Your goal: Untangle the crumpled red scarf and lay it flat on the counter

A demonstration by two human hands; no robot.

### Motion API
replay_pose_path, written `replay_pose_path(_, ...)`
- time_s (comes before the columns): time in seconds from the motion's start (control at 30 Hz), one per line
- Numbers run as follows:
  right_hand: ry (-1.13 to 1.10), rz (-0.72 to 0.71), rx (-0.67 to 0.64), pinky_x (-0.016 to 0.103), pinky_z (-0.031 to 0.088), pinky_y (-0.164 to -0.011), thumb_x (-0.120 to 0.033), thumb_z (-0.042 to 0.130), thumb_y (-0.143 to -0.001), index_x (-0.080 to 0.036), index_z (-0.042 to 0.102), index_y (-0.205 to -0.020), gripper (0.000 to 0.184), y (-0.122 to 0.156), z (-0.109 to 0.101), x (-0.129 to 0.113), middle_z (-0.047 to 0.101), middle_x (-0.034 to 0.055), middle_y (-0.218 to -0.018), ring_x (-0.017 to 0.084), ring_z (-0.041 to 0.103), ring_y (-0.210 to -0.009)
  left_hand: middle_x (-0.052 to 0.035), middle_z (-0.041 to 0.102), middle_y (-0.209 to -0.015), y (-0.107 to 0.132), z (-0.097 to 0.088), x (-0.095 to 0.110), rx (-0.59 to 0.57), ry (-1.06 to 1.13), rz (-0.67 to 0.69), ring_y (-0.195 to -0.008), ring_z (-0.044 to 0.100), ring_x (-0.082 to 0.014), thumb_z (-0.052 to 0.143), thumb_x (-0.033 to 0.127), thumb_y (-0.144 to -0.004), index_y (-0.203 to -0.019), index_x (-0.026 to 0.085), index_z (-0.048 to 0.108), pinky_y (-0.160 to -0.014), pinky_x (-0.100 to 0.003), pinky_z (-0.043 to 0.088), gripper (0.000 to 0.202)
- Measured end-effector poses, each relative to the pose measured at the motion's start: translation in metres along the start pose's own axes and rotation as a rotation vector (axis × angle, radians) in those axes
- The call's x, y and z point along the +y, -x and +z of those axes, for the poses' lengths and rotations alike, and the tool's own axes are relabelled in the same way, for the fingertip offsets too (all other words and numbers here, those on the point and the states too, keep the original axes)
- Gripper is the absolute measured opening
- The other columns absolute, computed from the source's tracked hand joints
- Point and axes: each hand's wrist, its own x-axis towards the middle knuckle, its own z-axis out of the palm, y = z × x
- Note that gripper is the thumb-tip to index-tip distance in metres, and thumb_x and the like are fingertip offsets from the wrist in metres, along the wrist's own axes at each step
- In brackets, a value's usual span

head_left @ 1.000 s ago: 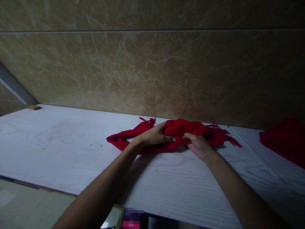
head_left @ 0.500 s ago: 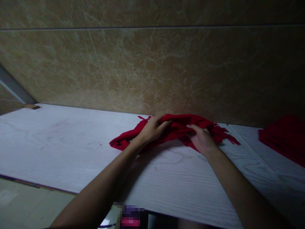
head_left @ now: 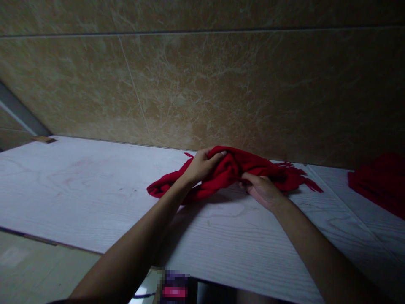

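A red scarf (head_left: 221, 179) with fringed ends lies bunched and partly lifted on the white wood-grain tabletop, close to the wall. My left hand (head_left: 202, 164) grips its upper fold, the thumb lying on top of the cloth. Lower and to the right, my right hand (head_left: 261, 190) pinches the scarf's near edge between thumb and fingers. One fringe spreads out to the right of my right hand, and a few tassels show behind my left hand. The fingertips of my left hand are hidden behind the cloth.
More folded red cloth (head_left: 379, 183) rests at the right end of the white tabletop (head_left: 79, 190). A tiled marble-look wall (head_left: 190, 88) rises along the back edge. A small brown block (head_left: 44, 139) sits in the far left corner. Pale floor (head_left: 25, 266) shows below the front edge.
My right hand has moved slightly left and down and now pinches the near edge. The scarf's middle is bunched higher under my left hand.
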Motion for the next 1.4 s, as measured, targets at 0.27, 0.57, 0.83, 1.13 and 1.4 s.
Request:
replay_pose_path(0.27,-0.281,-0.070,0.060,0.039,0.062,-0.077,-0.014,0.061,-0.053,-0.024,0.067,-0.074,0.023,-0.002,0.000,-0.032,0.074,-0.0007,-0.076,0.023,0.071,-0.077,-0.0003,0.068,-0.077,0.012,-0.009,0.010,-0.381,-0.197,-0.394,-0.061,0.056,-0.0126,0.088,0.051,-0.064,-0.096,0.016,0.071,-0.054,-0.024,0.039,0.050)
replay_pose_path(0.57,-0.415,-0.153,0.151,0.027,0.058,-0.059,-0.020,0.066,-0.070,-0.027,0.067,-0.080,0.012,0.004,0.002,-0.042,0.076,-0.0048,-0.079,0.017,0.070,-0.073,0.0059,0.052,-0.060,0.004,-0.007,-0.007,-0.283,-0.081,-0.303,-0.051,0.039,-0.0071,0.070,0.055,-0.082,-0.076,0.016,0.063,-0.049,-0.022,0.028,0.040)
replay_pose_path(0.83,-0.111,0.004,-0.136,0.033,0.058,-0.073,-0.056,0.078,-0.075,-0.026,0.073,-0.108,0.045,0.011,0.018,-0.020,0.080,0.0025,-0.104,0.025,0.071,-0.103,-0.0036,0.072,-0.079,0.007,0.002,-0.007,-0.311,0.019,-0.277,-0.066,0.063,-0.0124,0.061,0.045,-0.093,-0.096,0.015,0.067,-0.065,-0.025,0.048,0.031)
replay_pose_path(1.13,0.049,0.035,0.048,0.029,0.052,-0.052,-0.030,0.090,-0.059,-0.018,0.074,-0.079,0.027,0.011,0.014,-0.018,0.077,0.0045,-0.073,0.019,0.069,-0.060,-0.0012,0.072,-0.083,0.003,0.004,-0.007,-0.197,-0.048,-0.155,-0.068,0.059,-0.0114,0.059,0.035,-0.093,-0.107,0.014,0.073,-0.066,-0.023,0.046,0.029)
replay_pose_path(1.4,-0.101,-0.180,0.128,0.027,0.056,-0.057,-0.018,0.082,-0.061,-0.023,0.067,-0.071,0.018,0.004,0.006,-0.029,0.074,-0.0024,-0.073,0.017,0.069,-0.068,0.0042,0.063,-0.067,0.001,-0.002,-0.009,-0.078,-0.057,-0.101,-0.056,0.051,-0.0080,0.070,0.039,-0.086,-0.088,0.015,0.071,-0.053,-0.020,0.038,0.024)
